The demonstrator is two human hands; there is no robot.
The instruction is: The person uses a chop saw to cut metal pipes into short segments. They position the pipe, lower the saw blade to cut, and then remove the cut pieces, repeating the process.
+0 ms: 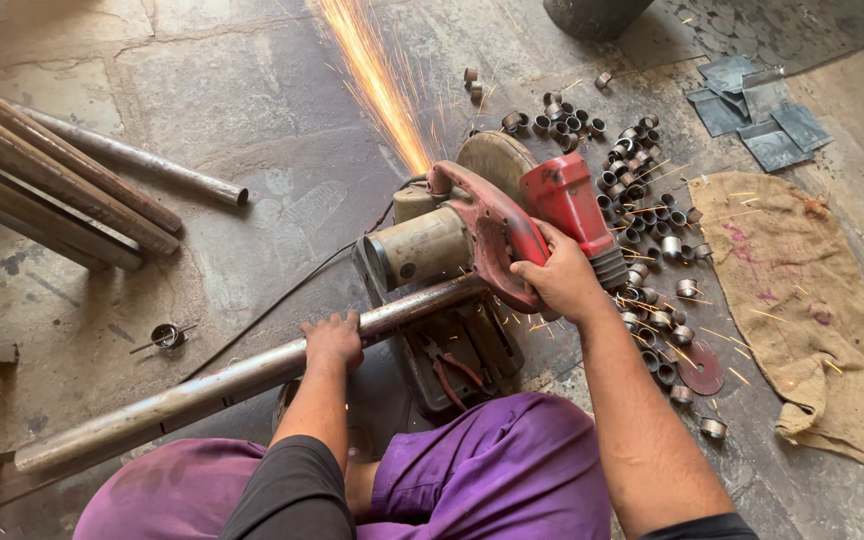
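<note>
Two hands, left hand (332,343) gripping pipe (202,392), right hand (558,281) on saw (472,235)

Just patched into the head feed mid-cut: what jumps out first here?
The spray of orange sparks shooting up and away from the red chop saw at centre. The right hand grips the saw's handle while the left hand holds a long steel pipe fed in from the lower left. To the right, cut pipe rings litter the floor beside a burlap sack.
</note>
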